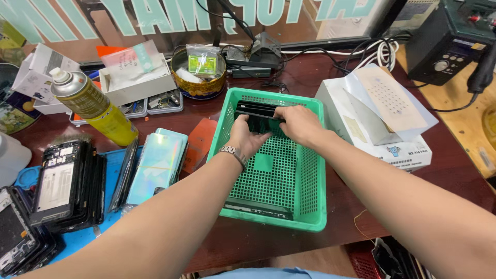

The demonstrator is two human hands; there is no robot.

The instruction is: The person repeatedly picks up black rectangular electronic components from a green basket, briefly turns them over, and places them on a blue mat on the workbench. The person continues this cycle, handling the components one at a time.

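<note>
Both hands are closed on a stack of black phones (257, 117) at the far end of the green basket (315, 170), left hand (245, 138) under, right hand (298, 124) over, and a loose grip could spill them.

Your basket (310, 170) is green plastic mesh, matt. The phones (257, 116) you grip look glossy black. The table (444, 170) is dark polished wood; the spray can (93, 106) shiny metal.
</note>
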